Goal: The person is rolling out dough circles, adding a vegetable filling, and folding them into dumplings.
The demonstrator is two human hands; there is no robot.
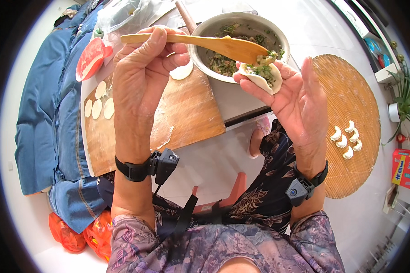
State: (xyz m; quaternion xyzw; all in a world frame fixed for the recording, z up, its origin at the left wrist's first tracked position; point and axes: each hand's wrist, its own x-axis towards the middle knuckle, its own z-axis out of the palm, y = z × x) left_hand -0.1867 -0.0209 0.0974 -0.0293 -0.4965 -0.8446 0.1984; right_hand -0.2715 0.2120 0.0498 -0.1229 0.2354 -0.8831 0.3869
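Note:
My left hand (140,63) grips the handle of a wooden spatula (222,46), thumb on top. Its broad end reaches over to the dumpling wrapper (264,81) lying on the fingers of my right hand (299,92). The wrapper is partly folded up around green-flecked filling (264,70), and the spatula's tip touches that filling. Just behind is a metal bowl (287,44) with more of the chopped mixture inside. Under my left hand, a floured wooden board (191,112) carries several flat round wrappers (96,109); another wrapper (182,71) lies near the bowl.
On the right, a round woven mat (348,85) holds several folded dumplings (341,141). A rolling pin (186,17) lies beside the bowl. A red plastic scoop-like container (92,59) stands at the left, near a blue-covered sofa (37,119). Red bags (66,235) sit below it.

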